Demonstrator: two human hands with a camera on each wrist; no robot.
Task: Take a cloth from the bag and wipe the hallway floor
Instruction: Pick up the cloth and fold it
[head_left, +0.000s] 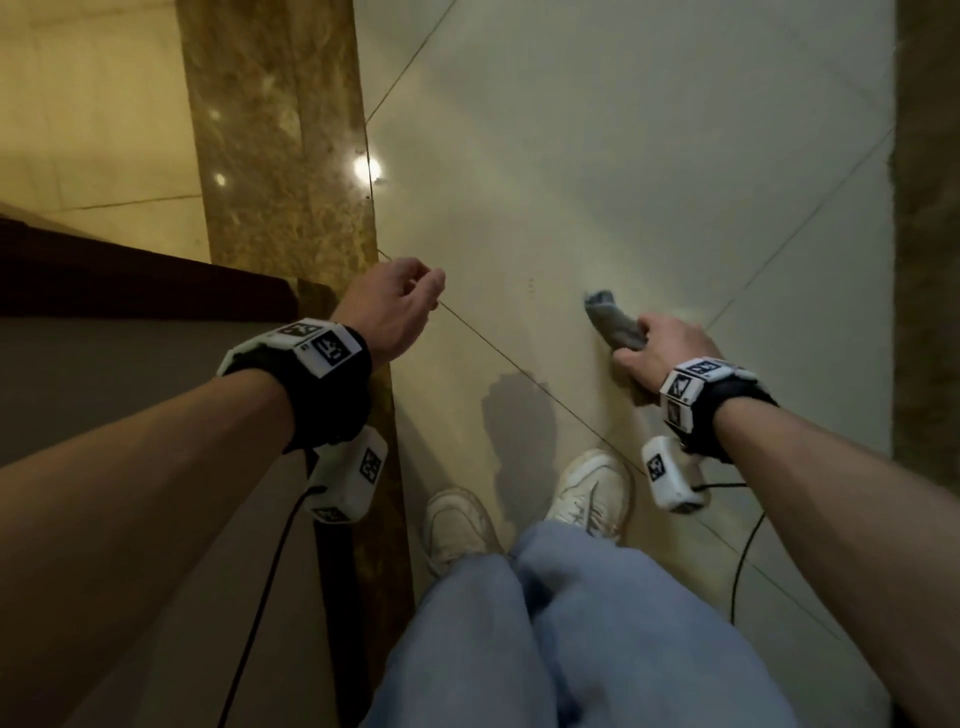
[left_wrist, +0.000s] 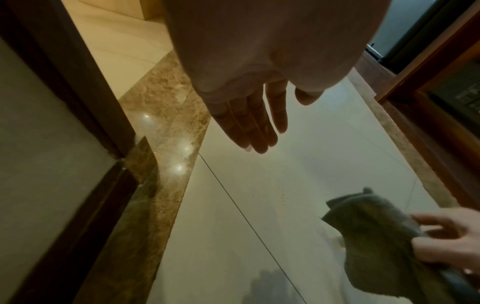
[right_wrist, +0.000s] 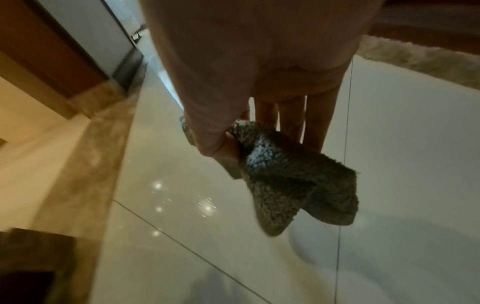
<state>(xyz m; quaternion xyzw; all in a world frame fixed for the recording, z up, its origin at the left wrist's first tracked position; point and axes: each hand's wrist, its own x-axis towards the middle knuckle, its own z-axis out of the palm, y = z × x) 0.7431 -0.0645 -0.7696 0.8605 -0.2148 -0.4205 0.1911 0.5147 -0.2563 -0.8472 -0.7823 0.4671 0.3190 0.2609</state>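
A grey fluffy cloth (head_left: 613, 323) hangs from my right hand (head_left: 660, 353), above the pale glossy hallway floor (head_left: 571, 182). The right wrist view shows the thumb and fingers pinching the cloth (right_wrist: 285, 181) at its top, the rest dangling free. The same cloth (left_wrist: 371, 230) appears at the lower right of the left wrist view, held by the right hand (left_wrist: 446, 240). My left hand (head_left: 400, 306) hovers empty over the edge of the floor tiles, fingers (left_wrist: 249, 125) straight and relaxed. No bag is in view.
A brown marble border strip (head_left: 280, 156) runs along the left of the pale tiles. A dark wooden door frame (head_left: 130, 280) stands at the left. A second marble strip (head_left: 930, 208) lies at the right. My white shoes (head_left: 592, 493) stand on the tiles.
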